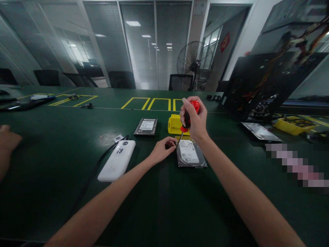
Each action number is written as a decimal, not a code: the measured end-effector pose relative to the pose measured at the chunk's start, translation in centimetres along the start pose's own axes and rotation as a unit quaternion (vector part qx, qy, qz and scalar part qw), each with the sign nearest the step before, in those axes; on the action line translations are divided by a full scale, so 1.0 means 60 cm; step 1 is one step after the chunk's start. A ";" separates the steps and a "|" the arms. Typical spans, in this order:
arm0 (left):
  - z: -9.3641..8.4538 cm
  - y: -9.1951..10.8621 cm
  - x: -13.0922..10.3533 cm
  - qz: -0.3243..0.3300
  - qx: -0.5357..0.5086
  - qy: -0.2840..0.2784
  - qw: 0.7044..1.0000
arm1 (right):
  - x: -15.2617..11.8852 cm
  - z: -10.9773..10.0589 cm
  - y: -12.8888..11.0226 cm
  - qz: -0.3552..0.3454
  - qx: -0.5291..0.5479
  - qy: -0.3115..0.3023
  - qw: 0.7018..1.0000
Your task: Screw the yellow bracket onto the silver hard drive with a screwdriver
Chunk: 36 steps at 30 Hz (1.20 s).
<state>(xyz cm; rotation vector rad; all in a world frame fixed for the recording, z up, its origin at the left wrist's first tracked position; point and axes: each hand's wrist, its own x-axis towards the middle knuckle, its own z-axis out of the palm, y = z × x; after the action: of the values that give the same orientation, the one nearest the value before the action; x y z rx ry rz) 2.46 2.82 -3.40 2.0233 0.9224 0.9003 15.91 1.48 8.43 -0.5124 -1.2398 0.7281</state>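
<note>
Head view, HDD: HDD [189, 152], the landmark, lies flat on green table [144, 206], label up.
R hand: R hand [197, 120] above HDD, fingers wrapped tight round red/blk screwdriver [187, 122]; shaft slants down to HDD's L edge, exact tip contact unclear.
L hand: L hand [163, 149] at HDD's L edge, fingers curled, thumb & index close tog. by screwdriver tip; can't tell if gripping anything.
Yellow bin: yellow bin [174, 126] just behind HDD, partly hidden; contents can't tell.
Yellow tray: yellow tray [286, 126] well R of HDD, dark items in it, type unclear.
PC case: blk PC case [244, 82] R of & beyond HDD, open, wires showing.
Wht device: wht device [117, 164] L of HDD, marked "i8" or "18".
Tag: wht tag [118, 138] L of HDD, number upside down, prob. "18".
HDD label: brand/txt too small to read.
2nd HDD: 2nd drive [146, 127] behind-L of HDD, wht label, txt illegible.
</note>
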 end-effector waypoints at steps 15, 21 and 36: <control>-0.002 0.007 -0.001 -0.003 0.015 -0.006 1.000 | 0.001 -0.002 0.000 0.010 -0.015 0.002 1.000; -0.001 0.007 -0.001 -0.001 0.015 -0.002 1.000 | 0.000 0.000 0.000 0.010 -0.027 0.000 1.000; 0.001 0.001 0.000 0.002 0.018 -0.006 1.000 | 0.001 -0.003 0.000 0.012 -0.031 -0.018 0.999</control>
<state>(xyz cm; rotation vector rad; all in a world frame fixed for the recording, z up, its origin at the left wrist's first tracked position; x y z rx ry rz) 2.53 2.76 -3.36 2.0602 0.9345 0.8786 16.10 1.55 8.44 -0.5688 -1.2945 0.7227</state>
